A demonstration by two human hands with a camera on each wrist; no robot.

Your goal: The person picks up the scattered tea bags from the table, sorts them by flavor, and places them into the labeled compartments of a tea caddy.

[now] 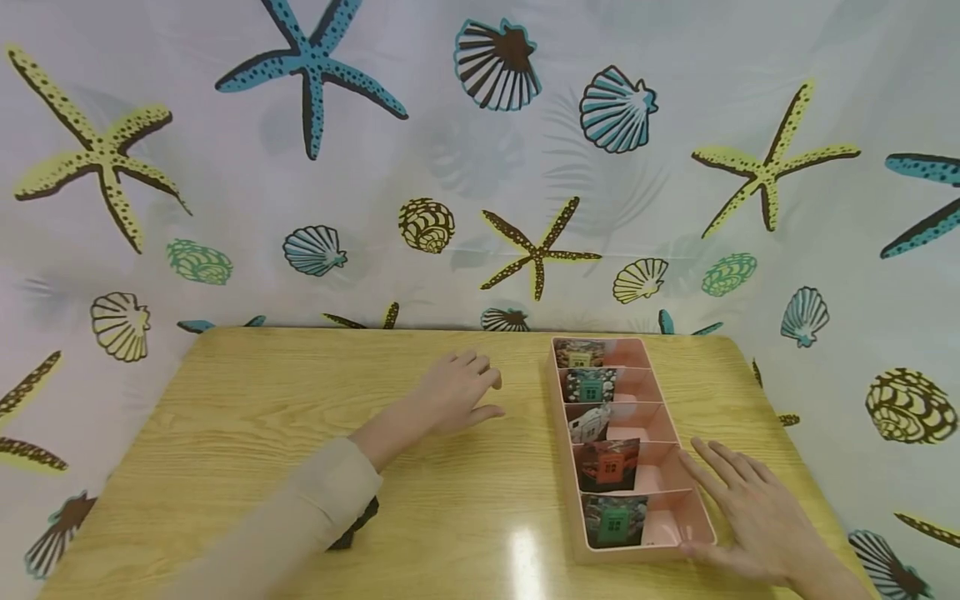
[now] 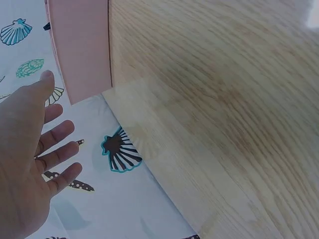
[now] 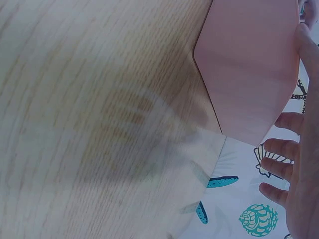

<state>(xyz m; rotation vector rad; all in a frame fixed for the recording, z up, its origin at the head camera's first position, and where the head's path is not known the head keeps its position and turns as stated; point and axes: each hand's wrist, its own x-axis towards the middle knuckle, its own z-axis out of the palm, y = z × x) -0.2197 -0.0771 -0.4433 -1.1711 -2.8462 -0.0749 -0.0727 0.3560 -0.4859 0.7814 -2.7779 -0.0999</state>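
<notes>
A pink divided box stands on the right half of the wooden table. Small packets stand along the left side of its compartments, among them a green-labelled packet at the near end and a red-labelled packet behind it. My left hand hovers left of the box, fingers loosely bent and holding nothing. At the box's near right corner is my right hand, its fingers spread and thumb by the rim. Whether the fingertips press on the box is hard to tell.
A black object lies on the table, partly hidden beneath my left sleeve. A white cloth printed with shells and starfish hangs behind the table and along both sides.
</notes>
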